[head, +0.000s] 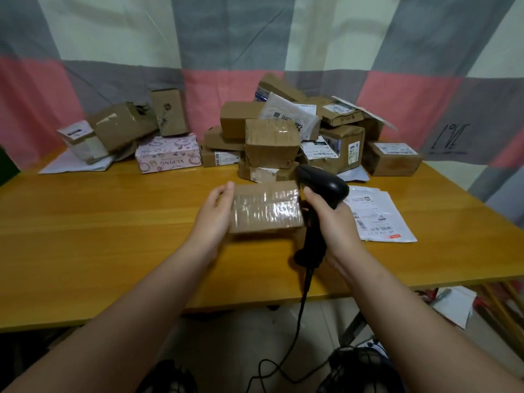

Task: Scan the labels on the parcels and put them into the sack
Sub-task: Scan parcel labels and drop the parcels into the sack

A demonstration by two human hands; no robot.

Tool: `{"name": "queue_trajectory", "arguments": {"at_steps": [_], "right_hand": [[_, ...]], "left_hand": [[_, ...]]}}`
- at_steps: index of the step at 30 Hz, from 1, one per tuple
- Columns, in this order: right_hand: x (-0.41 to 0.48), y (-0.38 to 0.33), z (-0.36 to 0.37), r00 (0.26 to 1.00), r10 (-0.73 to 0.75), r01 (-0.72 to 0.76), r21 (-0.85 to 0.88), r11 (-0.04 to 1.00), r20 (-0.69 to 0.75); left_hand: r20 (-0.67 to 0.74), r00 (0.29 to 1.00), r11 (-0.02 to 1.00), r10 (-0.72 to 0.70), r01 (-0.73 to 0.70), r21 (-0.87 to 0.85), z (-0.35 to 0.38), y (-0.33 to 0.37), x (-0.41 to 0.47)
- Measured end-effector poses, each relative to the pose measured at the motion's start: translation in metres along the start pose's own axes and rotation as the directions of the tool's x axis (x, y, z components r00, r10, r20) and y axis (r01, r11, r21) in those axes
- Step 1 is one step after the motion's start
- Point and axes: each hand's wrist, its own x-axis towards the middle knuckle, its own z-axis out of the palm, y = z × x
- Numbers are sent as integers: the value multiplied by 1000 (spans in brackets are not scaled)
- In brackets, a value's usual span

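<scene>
A small brown cardboard parcel (266, 207) wrapped in clear tape is held above the wooden table (99, 222) at the centre. My left hand (215, 214) grips its left end, thumb on top. Right beside the parcel, my right hand (329, 219) grips the handle of a black barcode scanner (323, 185), whose head points away toward the pile. Its black cable (297, 330) hangs down below the table edge. No label shows on the parcel's upper face. No sack is in view.
A pile of brown boxes and mailers (297, 131) fills the back of the table. A pink patterned box (168, 156) and more boxes (124, 129) sit at the back left. White labelled mailer bags (380, 217) lie to the right of my right hand. A checked cloth hangs behind.
</scene>
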Motion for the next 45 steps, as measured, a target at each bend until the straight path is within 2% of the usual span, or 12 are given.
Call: {"name": "queue_trajectory", "arguments": {"at_steps": [3,6,9,13,16,20,26,32,35,39,42,45], "right_hand": [[-10,2,10,998,27,-35,170,985,54],[-22,9,23,995,-37,23,137,990,96],[-31,14,35,992,-53,39,120,992,111],[-40,15,45,989,-65,55,84,995,132],[-44,12,47,979,-74,56,100,993,190],[-53,12,50,957,-86,57,109,992,278],[-56,11,51,946,-193,157,152,976,260],[-54,2,58,951,-239,215,136,967,196],[-54,0,55,961,-250,248,35,968,117],[-65,2,55,947,-185,215,-91,972,262],[-72,7,58,940,-206,274,-244,930,272],[-77,8,57,925,-247,329,-284,901,288]], "left_hand": [[-112,991,997,77,-77,7,-14,-9,-10],[-217,961,984,174,-177,8,-26,-17,-19],[-188,965,976,183,-202,-85,-41,-18,-26],[-181,948,964,262,-248,97,-57,-21,-33],[-66,978,972,198,-188,140,-70,-20,-35],[111,984,909,141,-173,379,-78,-26,-37],[141,965,813,221,-262,520,-85,-26,-32],[195,952,885,236,-294,362,-92,-29,-30],[118,978,955,172,-195,222,-95,-32,-27],[4,997,994,80,-80,73,-96,-36,-18],[-43,998,999,42,-44,-32,-93,-37,-12],[-40,998,998,40,-42,-55,-91,-37,-11]]}}
